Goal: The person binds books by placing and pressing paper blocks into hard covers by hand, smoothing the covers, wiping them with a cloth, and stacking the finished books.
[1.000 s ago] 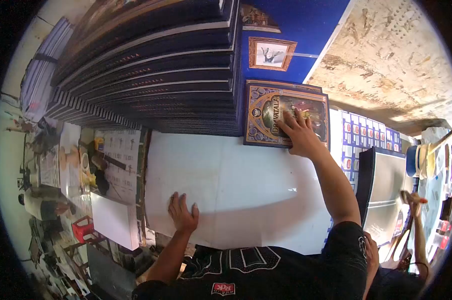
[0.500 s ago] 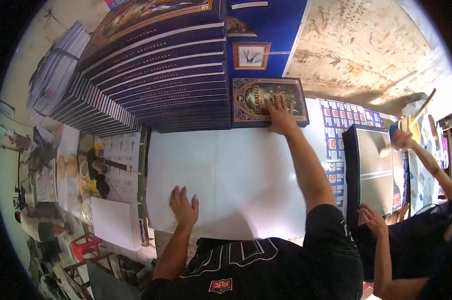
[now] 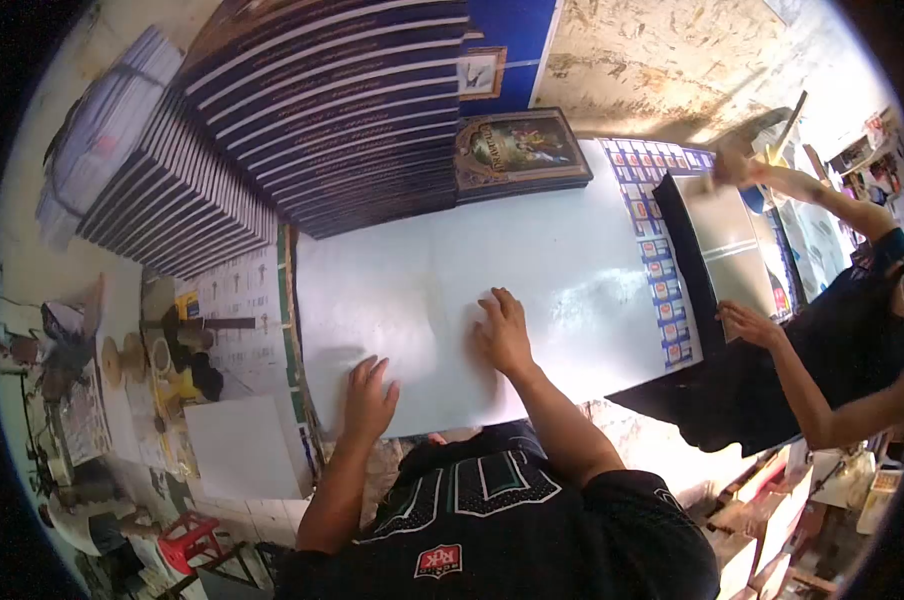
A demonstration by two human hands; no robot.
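My left hand (image 3: pixel 371 400) rests at the near left edge of the white tabletop (image 3: pixel 412 300), fingers apart and holding nothing. My right hand (image 3: pixel 505 335) is over the middle of the same surface, its fingers spread and empty. Beyond it lies a short stack of books with an ornate illustrated cover (image 3: pixel 522 150). Directly left of that stand tall piles of dark blue books (image 3: pixel 342 120), spines facing me.
At the right, a co-worker's hand (image 3: pixel 752 325) touches a dark-edged board (image 3: pixel 727 240), while the other arm (image 3: pixel 822 190) reaches over it. A bundle of paper (image 3: pixel 112 140) tops more books at the left. A red stool (image 3: pixel 188 540) stands lower left.
My right hand has left the illustrated book and come back toward me over the white surface. The view has shifted. The co-worker's raised hand has moved over the board's far end.
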